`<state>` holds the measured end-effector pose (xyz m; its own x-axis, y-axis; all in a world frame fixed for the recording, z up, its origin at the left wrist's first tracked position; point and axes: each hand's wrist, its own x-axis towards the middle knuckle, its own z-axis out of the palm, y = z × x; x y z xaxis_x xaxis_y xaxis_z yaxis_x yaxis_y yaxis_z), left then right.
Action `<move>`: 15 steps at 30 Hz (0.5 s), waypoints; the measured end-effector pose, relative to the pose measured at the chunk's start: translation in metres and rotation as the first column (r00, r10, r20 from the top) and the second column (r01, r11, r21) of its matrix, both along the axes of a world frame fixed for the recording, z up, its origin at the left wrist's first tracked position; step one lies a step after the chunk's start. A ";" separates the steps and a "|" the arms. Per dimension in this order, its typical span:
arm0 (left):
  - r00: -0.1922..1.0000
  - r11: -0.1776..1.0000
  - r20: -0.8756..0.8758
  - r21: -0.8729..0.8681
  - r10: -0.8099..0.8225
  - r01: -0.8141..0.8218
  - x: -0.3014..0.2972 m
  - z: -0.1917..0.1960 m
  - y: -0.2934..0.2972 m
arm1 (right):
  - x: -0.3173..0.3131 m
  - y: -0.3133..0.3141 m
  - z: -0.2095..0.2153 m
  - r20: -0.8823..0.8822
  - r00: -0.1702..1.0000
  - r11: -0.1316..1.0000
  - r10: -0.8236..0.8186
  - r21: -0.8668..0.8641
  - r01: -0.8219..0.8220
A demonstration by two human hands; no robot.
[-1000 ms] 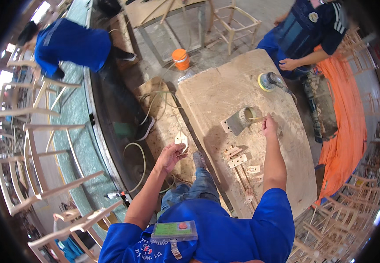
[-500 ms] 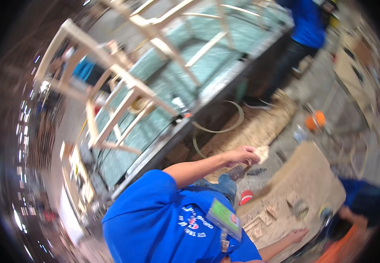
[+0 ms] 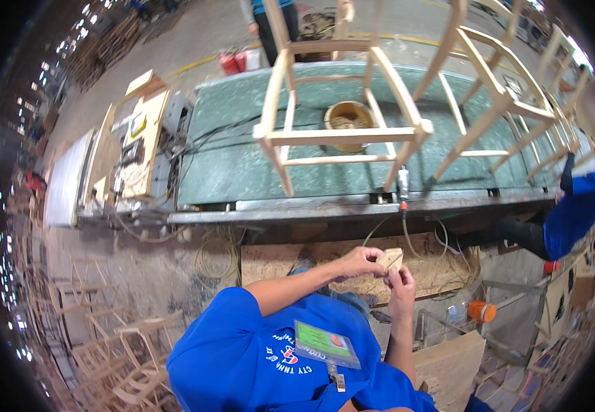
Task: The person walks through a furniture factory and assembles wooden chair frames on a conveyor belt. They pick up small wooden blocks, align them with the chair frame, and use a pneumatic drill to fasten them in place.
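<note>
A small pale wooden block point(image 3: 391, 259) is held in front of my chest, its upper face marked by a dark slanting line. My left hand point(image 3: 360, 264) pinches it from the left. From below, the fingers of my right hand point(image 3: 400, 283) are closed on its lower edge. Beyond my hands stands an unfinished wooden chair frame point(image 3: 342, 136) on a green-topped workbench point(image 3: 225, 161). Behind the chair's front rail sits a round yellowish tub point(image 3: 349, 115) with wooden bits inside.
An air tool point(image 3: 403, 187) hangs at the bench edge, its hose point(image 3: 417, 250) looping down. More chair frames point(image 3: 500, 103) stand to the right, near a co-worker in blue point(image 3: 572, 213). A wooden board point(image 3: 448, 367) lies low right by an orange-lidded jar point(image 3: 481, 311). Chair frames point(image 3: 139, 357) crowd the left floor.
My view has swung from the board at the right to the bench ahead. My right hand has left the board and come up to the wooden block, which my left hand still holds.
</note>
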<state>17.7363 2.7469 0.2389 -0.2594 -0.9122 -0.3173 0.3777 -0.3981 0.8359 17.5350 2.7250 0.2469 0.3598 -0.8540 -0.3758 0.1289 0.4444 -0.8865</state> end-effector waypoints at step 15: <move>-0.187 0.725 0.982 -0.117 -0.016 -0.679 0.314 -0.137 0.134 | 0.122 -0.097 0.076 0.058 0.996 0.998 0.070 -0.012 -0.069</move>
<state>18.0501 2.8814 0.1016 0.8929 -0.4388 -0.1010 -0.3944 -0.8704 0.2948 17.6565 2.6277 0.3229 0.4397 -0.8299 -0.3435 0.1499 0.4449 -0.8830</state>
